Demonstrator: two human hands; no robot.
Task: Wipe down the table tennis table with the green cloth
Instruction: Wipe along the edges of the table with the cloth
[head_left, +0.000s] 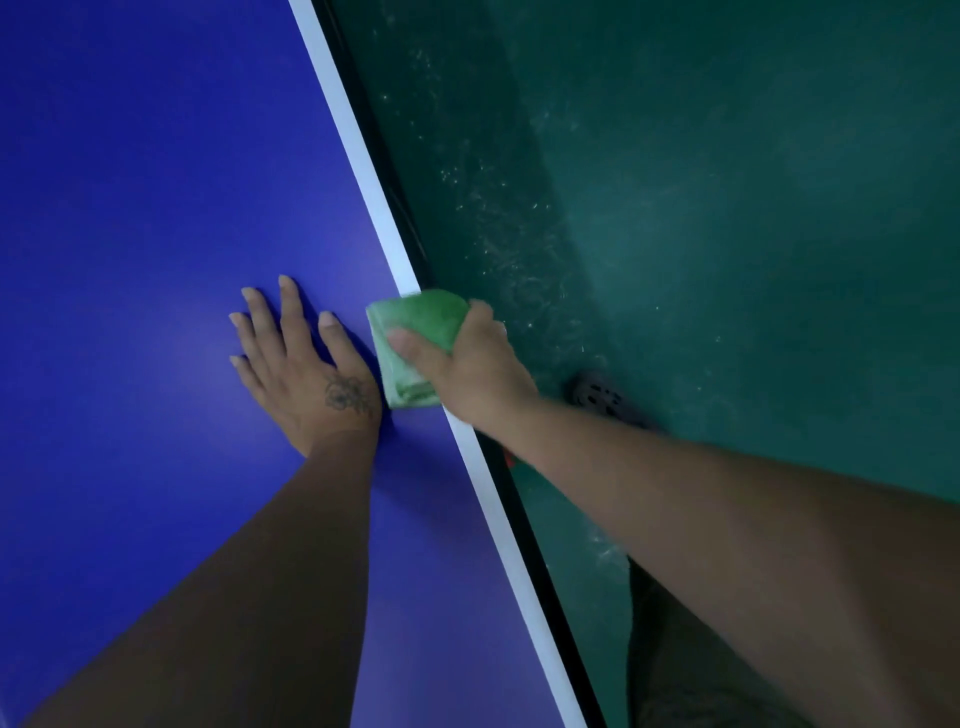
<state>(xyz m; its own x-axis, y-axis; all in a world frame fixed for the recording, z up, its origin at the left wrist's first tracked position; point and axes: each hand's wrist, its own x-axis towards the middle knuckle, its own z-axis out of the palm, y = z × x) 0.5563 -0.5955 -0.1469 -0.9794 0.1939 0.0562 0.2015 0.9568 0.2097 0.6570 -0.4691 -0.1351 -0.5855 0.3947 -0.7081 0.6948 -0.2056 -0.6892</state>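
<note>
The folded green terry cloth (415, 343) is held bunched in the right hand (467, 371), thumb laid over its top and the fingers wrapped round its outer side, out of sight beyond the table's edge. The cloth is seated astride the white painted edge line (363, 156) of the blue table tennis table (156, 182), part of it overhanging the rim. Just inboard of the grip, the left hand (306, 374) is spread flat on the blue surface with fingers extended, holding nothing. Outboard of the grip lie the scuffed dark green floor (727, 208) and a grey perforated shoe (602, 397). The edge appears to be the part being wiped. It is judged that pressure should be kept even and the stroke run along the white line, with the thumb kept down so the fold is not lost.
</note>
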